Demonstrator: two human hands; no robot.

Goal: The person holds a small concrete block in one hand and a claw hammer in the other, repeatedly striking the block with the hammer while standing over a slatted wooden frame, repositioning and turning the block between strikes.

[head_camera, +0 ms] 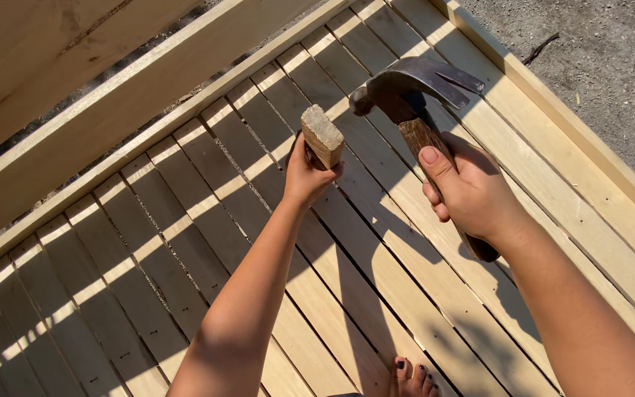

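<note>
The left hand [304, 176] grips a short wooden block [323, 136] upright on the slats [376, 272]; just beside it, the right hand [472, 192] clenches a claw hammer [413, 92] (head level with the block). Best strike squarely, thumb kept low.

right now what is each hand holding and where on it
Left hand holds a short wood block by its lower end; right hand holds a claw hammer mid-handle.

Harsh sunlight, sharp focus, hard-edged shadows.
</note>
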